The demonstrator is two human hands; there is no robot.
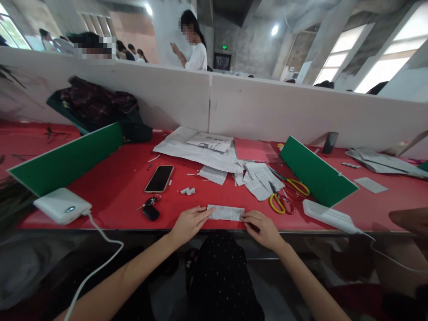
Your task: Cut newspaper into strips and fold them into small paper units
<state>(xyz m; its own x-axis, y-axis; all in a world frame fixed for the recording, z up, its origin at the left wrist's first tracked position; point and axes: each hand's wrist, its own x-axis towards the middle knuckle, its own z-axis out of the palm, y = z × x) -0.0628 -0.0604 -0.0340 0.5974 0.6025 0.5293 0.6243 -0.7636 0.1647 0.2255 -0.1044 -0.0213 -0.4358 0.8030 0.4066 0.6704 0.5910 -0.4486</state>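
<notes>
A small folded strip of newspaper (226, 213) lies near the front edge of the red table. My left hand (190, 224) rests its outstretched fingers on the strip's left end. At the opposite end, my right hand (262, 228) has its fingers bent and closed on the paper's edge. Small folded paper pieces (187, 191) sit just beyond my left hand. Cut newspaper pieces (264, 180) are piled further back on the right. Two pairs of scissors, one with yellow and red handles (281, 204) and another behind it (297, 186), lie beside that pile.
A phone (159, 179) and keys (150, 208) are on the left. Green dividers (72, 160) (316, 171) flank the space, with white power banks (63, 206) (329, 216) and cables. Newspaper sheets (194, 149) lie at the back. Part of another person's hand (409, 220) shows at right.
</notes>
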